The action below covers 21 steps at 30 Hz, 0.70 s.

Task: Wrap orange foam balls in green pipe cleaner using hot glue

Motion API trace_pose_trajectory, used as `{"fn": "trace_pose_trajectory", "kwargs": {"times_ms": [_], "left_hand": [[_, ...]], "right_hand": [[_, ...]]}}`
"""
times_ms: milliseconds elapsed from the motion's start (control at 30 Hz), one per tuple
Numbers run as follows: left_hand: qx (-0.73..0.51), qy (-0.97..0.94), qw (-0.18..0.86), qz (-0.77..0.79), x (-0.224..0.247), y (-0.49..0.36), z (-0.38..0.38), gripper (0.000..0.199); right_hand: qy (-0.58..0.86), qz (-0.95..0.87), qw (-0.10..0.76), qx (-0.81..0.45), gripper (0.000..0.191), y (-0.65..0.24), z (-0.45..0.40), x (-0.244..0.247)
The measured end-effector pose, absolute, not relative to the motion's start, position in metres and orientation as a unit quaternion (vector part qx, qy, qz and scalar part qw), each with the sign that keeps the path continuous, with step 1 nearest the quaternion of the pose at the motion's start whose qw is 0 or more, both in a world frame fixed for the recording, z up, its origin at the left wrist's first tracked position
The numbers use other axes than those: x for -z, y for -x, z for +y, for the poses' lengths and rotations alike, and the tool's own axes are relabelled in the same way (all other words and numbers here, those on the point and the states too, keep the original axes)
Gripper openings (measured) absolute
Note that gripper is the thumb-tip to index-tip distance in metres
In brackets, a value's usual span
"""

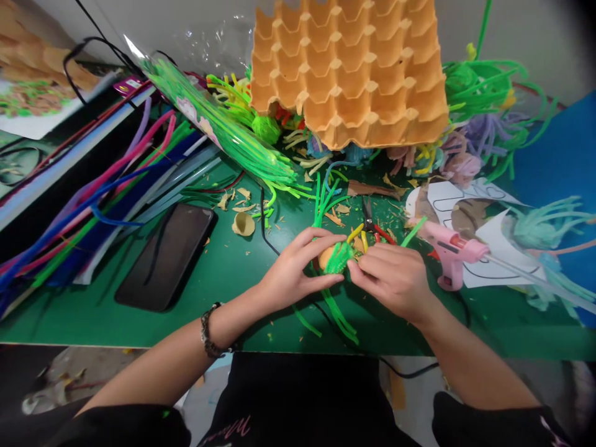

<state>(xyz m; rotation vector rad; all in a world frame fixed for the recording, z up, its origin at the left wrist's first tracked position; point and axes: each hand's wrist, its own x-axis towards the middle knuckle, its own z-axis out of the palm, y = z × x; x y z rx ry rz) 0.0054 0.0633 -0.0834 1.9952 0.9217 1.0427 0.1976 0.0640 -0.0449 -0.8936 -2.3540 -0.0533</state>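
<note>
Near the table's middle, my left hand (293, 264) curls its thumb and fingers round a small craft piece (339, 257), tan on its left side and wrapped in bright green pipe cleaner. Loose green strands stick out from it, upward and down toward the table's front edge. My right hand (395, 273) is closed at the piece's right side, fingertips pinching a green strand (412, 232) that shows above the knuckles. Just beyond the hands lie scissors (368, 214) with red handles, partly hidden. Short yellow pieces (356, 233) show between the hands.
A pink glue gun (454, 251) lies right, over white paper cutouts (498, 248). A black phone (165, 257) rests left, beside long coloured pipe cleaners (107, 186). Behind are an egg tray (349, 68) and a bag of green stems (228, 127). A black cable crosses the front edge.
</note>
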Motion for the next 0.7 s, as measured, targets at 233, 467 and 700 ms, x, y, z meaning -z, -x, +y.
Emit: {"fn": "trace_pose_trajectory", "kwargs": {"times_ms": [233,467,700], "left_hand": [[-0.394,-0.692,0.493,0.35,0.0804,-0.0054,0.064,0.049],[-0.428,-0.605,0.6,0.301,0.0807,-0.0039,0.066,0.044],[-0.428,-0.664,0.536,0.297,0.0805,-0.0012,0.0677,0.046]], "right_hand": [[0.355,-0.861,0.362,-0.018,0.017,-0.1982,0.0627,0.0433],[0.32,-0.863,0.392,-0.015,0.01,-0.2026,0.0659,0.0421],[0.266,-0.876,0.401,-0.01,0.018,-0.2045,0.0667,0.0457]]}}
